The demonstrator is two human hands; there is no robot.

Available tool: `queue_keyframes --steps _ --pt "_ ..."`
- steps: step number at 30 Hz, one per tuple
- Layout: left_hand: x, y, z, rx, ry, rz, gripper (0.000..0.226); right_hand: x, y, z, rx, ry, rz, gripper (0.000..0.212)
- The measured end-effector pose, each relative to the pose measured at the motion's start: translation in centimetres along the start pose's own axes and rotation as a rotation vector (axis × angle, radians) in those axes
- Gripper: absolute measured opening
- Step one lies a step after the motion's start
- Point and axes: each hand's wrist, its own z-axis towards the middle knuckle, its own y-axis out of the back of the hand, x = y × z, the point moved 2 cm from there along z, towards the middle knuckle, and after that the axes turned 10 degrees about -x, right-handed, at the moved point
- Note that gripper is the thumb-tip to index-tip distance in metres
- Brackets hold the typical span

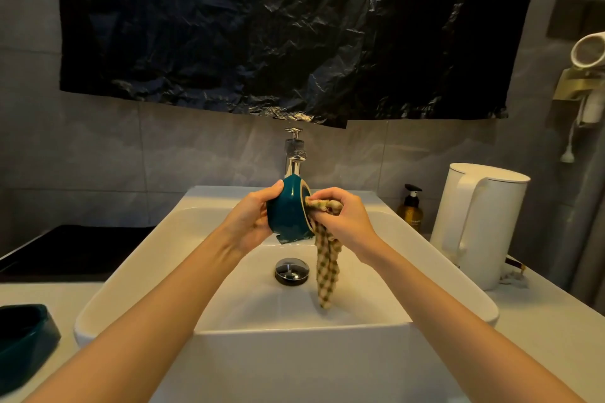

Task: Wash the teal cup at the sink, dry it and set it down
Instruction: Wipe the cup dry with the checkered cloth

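Above the white sink point(294, 353), the left hand point(250, 222) grips the teal cup point(288, 217), tipped on its side. The right hand point(348, 219) pinches a checked cloth point(324, 265) against the cup's rim. The tap point(294, 157) stands behind.

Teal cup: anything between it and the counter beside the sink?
Nothing visible. The left hand holds the teal cup over the sink; the right hand pinches a checked cloth at its rim. On the counter, a teal dish sits front left, a kettle and pump bottle right.
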Motion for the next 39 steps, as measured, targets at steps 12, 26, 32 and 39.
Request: queue_keyframes --steps 12,26,32,39 --pt "0.5 -0.1 0.2 0.053 0.056 0.024 0.019 0.2 0.0 0.6 -0.05 -0.002 0.189 0.013" --pt "0.4 0.6 0.7 -0.011 -0.013 0.07 0.017 -0.8 -0.3 -0.4 0.171 -0.151 -0.124 0.015" --pt "0.4 0.8 1.1 0.001 -0.007 0.064 0.019 -0.2 -0.2 -0.3 0.198 -0.154 0.162 0.013" --pt "1.2 0.2 0.7 0.095 0.06 0.073 0.02 -0.4 0.0 0.8 -0.08 -0.122 0.205 0.015"
